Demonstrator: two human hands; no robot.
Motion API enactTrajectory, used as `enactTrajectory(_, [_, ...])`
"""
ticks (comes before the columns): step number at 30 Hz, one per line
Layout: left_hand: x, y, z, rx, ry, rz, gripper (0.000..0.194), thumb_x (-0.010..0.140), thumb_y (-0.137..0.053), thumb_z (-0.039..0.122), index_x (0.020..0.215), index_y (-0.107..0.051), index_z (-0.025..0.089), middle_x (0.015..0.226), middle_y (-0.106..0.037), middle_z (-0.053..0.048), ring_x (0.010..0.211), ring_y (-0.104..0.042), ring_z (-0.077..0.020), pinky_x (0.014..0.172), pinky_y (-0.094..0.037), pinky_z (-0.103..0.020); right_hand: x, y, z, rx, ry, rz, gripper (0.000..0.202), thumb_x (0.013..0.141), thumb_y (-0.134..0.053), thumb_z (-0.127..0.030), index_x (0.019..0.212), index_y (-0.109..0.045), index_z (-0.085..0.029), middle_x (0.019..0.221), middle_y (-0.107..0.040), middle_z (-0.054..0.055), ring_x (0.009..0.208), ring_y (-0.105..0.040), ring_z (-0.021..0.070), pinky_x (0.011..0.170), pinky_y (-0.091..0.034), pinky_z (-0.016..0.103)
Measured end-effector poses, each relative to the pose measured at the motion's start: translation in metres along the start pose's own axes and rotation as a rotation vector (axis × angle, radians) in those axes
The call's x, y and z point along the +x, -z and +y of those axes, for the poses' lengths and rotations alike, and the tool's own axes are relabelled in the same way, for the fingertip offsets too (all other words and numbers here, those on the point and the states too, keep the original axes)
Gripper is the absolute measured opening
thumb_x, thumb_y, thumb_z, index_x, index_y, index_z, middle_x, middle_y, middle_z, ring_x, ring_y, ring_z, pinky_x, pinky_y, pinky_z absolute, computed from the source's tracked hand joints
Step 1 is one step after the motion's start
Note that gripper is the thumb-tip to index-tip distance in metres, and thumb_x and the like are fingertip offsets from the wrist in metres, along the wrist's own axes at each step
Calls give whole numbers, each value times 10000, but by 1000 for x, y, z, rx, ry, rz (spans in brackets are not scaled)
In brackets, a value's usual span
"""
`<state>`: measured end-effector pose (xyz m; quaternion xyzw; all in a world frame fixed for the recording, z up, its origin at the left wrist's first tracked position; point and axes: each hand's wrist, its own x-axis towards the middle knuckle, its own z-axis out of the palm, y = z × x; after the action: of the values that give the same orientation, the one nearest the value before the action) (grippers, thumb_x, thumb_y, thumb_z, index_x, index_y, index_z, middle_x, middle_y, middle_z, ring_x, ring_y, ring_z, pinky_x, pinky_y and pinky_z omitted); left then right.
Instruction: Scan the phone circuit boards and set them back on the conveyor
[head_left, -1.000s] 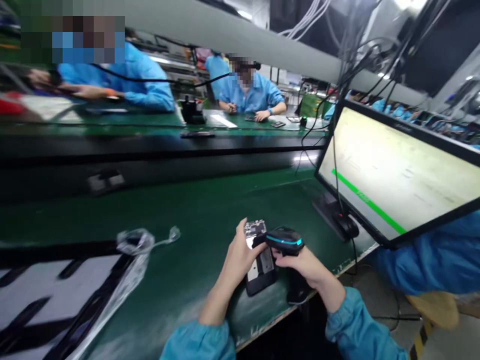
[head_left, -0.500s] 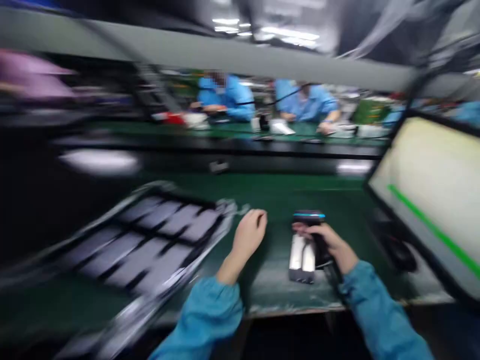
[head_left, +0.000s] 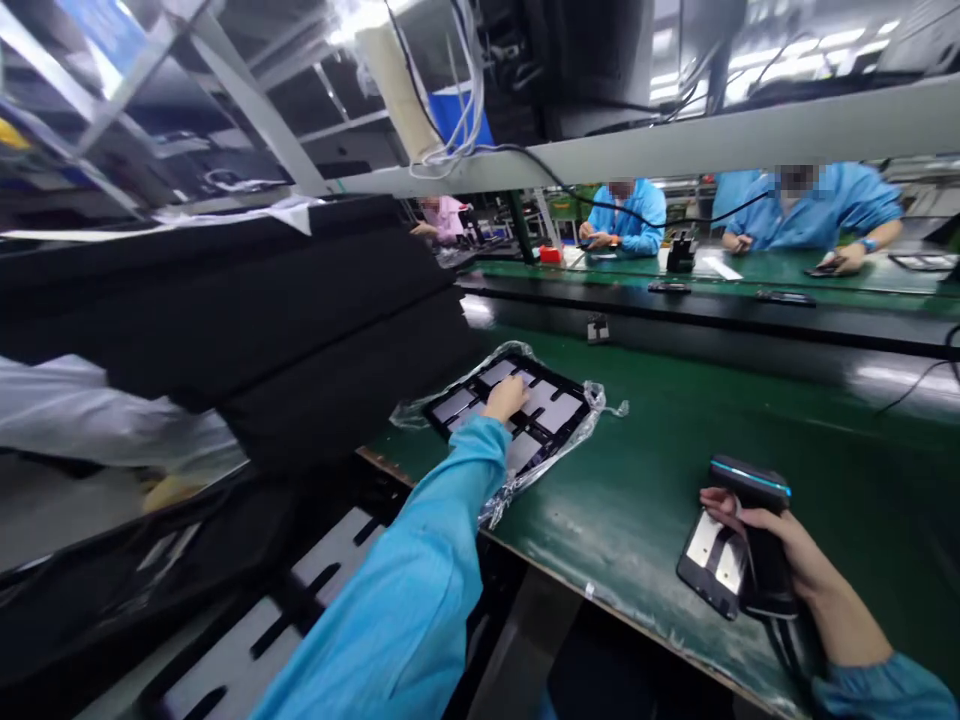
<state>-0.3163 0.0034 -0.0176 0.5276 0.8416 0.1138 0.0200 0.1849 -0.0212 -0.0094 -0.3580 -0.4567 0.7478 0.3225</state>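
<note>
My left hand (head_left: 508, 397) is over a black tray (head_left: 517, 425) of grey-silver rectangular panels. Its fingers are curled down together against a panel at the tray's far side; the fingertips are partly hidden. Clear plastic wrap (head_left: 491, 512) surrounds the tray. On the right, my right hand (head_left: 799, 550) is closed around a black handheld scanner (head_left: 769, 575) with a blue light strip on its head. Beneath the scanner head, a flat phone-sized part with a silver face and dark edges (head_left: 712, 560) touches my fingertips. I cannot tell whether these fingers also grip it.
The green bench (head_left: 630, 510) has a worn front edge. More panels in a black tray (head_left: 247, 640) lie low at left, beside a black partition (head_left: 262, 300). A small silver piece (head_left: 598, 329) is at the back. Several co-workers (head_left: 814, 215) sit across the bench.
The view has swung left and sharpened. My left hand has moved from the bench beside the tray to over the panels. My right hand still holds the scanner by the silver-faced part.
</note>
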Motion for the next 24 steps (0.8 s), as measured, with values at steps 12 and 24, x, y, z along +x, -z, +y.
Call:
enactTrajectory(12, [15,53,59,118,-115,95,349,815,-515,162,1147,-498,56,814,-659,-131,809,-649,-258,767,-471,-331,-5,-7,4,27,73,-51,254,670,-742,-261,900,-753,-153,1041,-730,99,1052,-637,292,1044,-411,458])
enactTrajectory(24, [-104,-15,208,-722,-444,-129,443,826,-616,264,1248,-522,164,903,-685,-40,678,-648,-133,642,-470,-242,-10,-15,0,-77,117,-49,206,666,-747,-245,850,-731,-155,837,-672,32,850,-601,203,834,-454,351])
